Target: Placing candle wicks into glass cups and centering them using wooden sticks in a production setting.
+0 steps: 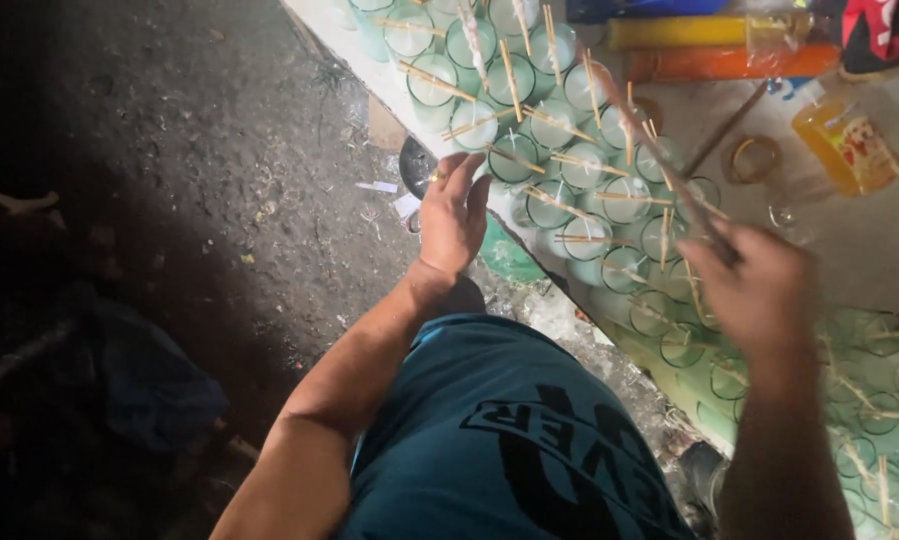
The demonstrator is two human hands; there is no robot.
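head view: a person stands over a table [869,260] packed with glass candle cups [559,125], each crossed by a thin wooden stick [514,158].
left hand [453,215]: fingers together, resting on the near-left edge of the cluster.
right hand [759,290]: blurred, clamped on a long thin rod [659,150] slanting over the cups.
step: seemingly tending wicks; next move likely needs a steady, careful rod tip.

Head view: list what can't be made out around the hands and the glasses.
- Right hand: motion-blurred; its grip on the long thin stick is unclear.
- Left hand: seen from the back, so the palm and anything under it are hidden.
- Glasses: rows cut off at top and right edges.
- Floor: left side too dark.
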